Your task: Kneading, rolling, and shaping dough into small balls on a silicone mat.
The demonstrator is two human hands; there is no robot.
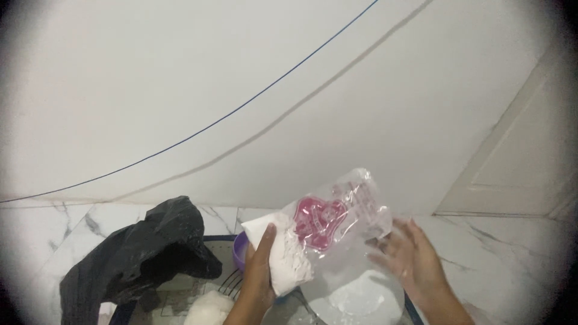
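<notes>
Single head view, close above hands, angled down-forward at marble floor (506,253) and white wall (289,78).

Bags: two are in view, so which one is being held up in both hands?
The clear bag with the pink print and white powder; the black bag lies crumpled on the floor, untouched.

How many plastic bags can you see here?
2. A clear plastic bag with a pink print and white powder is held up between both hands; a crumpled black plastic bag lies at the left. Others may be hidden below.
</notes>
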